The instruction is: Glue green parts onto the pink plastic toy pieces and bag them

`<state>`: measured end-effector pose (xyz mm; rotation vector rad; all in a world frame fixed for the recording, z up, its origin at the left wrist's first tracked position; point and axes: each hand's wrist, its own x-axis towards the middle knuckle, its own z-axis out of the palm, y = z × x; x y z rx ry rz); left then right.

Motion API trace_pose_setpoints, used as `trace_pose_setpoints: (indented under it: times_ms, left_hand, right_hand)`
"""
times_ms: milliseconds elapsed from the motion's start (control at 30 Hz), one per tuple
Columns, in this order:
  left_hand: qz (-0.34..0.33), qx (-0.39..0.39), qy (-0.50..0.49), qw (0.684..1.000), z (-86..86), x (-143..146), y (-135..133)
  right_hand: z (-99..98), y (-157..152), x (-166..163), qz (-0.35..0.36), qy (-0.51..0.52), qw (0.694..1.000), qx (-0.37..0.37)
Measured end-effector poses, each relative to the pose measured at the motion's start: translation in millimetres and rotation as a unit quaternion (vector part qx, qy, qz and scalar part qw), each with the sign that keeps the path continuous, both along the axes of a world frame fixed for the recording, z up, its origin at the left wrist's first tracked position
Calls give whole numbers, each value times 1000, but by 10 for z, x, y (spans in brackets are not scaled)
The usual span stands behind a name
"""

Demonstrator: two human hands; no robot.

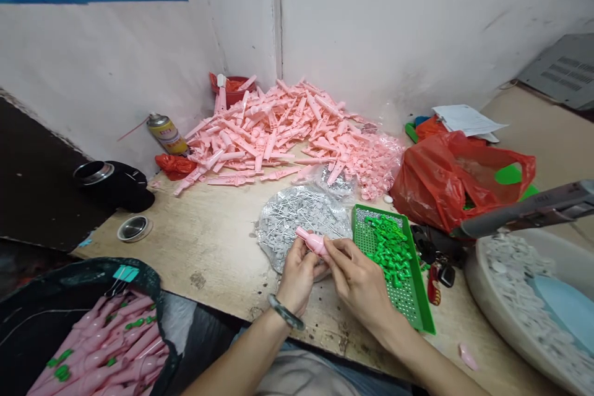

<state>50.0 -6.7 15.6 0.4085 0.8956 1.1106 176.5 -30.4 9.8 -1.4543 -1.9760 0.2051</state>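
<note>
Head view: the left hand (299,275) and right hand (356,278) both clasp a pink plastic piece (314,242) at lower centre, its narrow tip pointing toward ten o'clock, long axis slanting. A clear bag of grey parts (301,223) lies just beyond; a green perforated tray (388,263) sits at three o'clock.

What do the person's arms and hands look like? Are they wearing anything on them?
The left hand and right hand are bare, with no gloves, and no sleeves show on the forearms. The only thing worn is a smooth, mottled grey-green bangle on the left wrist.
</note>
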Motion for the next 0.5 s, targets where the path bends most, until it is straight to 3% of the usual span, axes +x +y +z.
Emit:
trace_pose_setpoints:
  times_ms: [500]
  left_hand:
    - [1, -26, 18, 1000, 48, -24, 11]
  right_hand:
    - [-127, -54, -73, 4, -36, 999, 29]
